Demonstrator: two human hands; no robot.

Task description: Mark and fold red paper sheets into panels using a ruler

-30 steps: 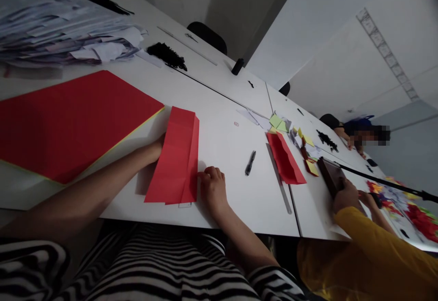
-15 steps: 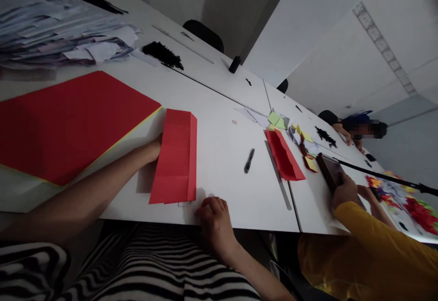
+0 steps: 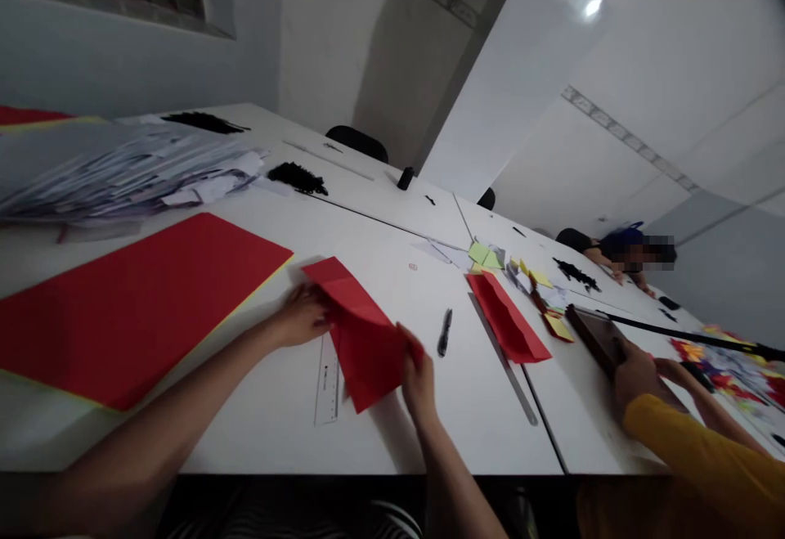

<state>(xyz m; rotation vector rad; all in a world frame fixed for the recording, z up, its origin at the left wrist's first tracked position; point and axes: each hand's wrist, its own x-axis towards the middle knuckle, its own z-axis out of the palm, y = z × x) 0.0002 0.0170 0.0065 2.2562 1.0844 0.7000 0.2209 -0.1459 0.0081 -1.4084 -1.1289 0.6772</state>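
Between my hands, tilted above the white table, is a folded red paper. My left hand grips its left edge, with the fingertips partly behind the sheet. On the other side, my right hand is closed on the right edge, where the paper curls over the fingers. A clear ruler lies flat beneath, partly covered by the paper. To the left rests a stack of large red sheets with a yellow edge. A dark pen lies right of my right hand.
Another folded red paper stands beside a metal ruler. Beyond are yellow and green paper pieces. A co-worker's yellow sleeve and a dark flat object are at right. Paper strips pile up at far left.
My right hand has moved up from the table edge and taken hold of the red paper. The paper has turned and shifted right, uncovering the clear ruler. The view has tilted upward.
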